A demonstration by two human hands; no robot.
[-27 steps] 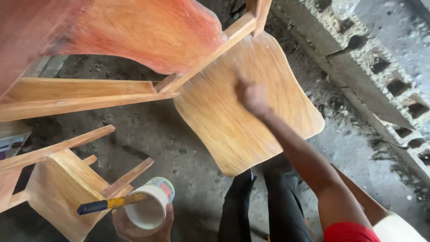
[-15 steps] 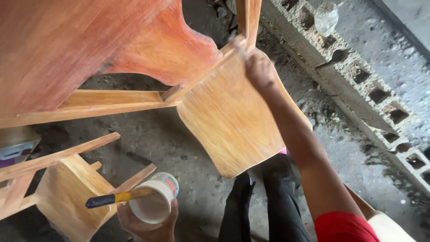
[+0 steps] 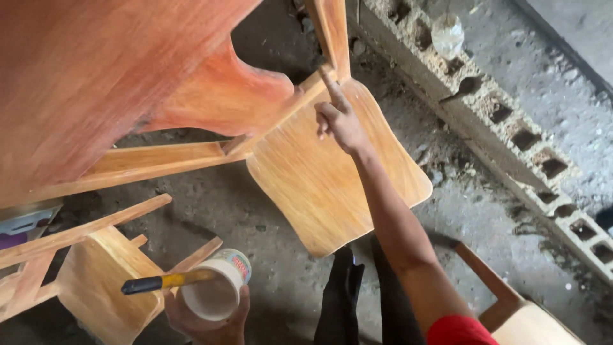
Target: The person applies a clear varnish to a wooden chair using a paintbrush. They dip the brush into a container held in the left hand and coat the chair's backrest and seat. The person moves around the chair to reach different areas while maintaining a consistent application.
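My right hand [image 3: 340,121] rests against the pale, curved wooden chair seat panel [image 3: 332,172], near its top edge where it meets the slanted wooden frame rail [image 3: 159,160]. My index finger points straight up along the rail joint and the other fingers are curled in loosely; the hand grips nothing that I can see. The panel hangs tilted, above the grey concrete floor [image 3: 255,211].

My left hand [image 3: 207,319] is low in the view, wrapped from below around a small white plastic cup [image 3: 217,287], closed on it. A brush with a blue and yellow handle [image 3: 159,282] lies across the cup's mouth; its bristles are hidden inside, and what the cup contains I cannot make out.

Above, a large reddish stained wooden board [image 3: 108,70] fills the top left, blurred and cut off by the edge. A second unfinished wooden chair [image 3: 89,275] lies lower left, partly out of frame. A row of hollow grey concrete blocks [image 3: 511,121] runs along the right.

A moment ago my right hand lay flat, lower on the panel; now it has climbed to the joint, finger raised. The cup hand has barely moved.
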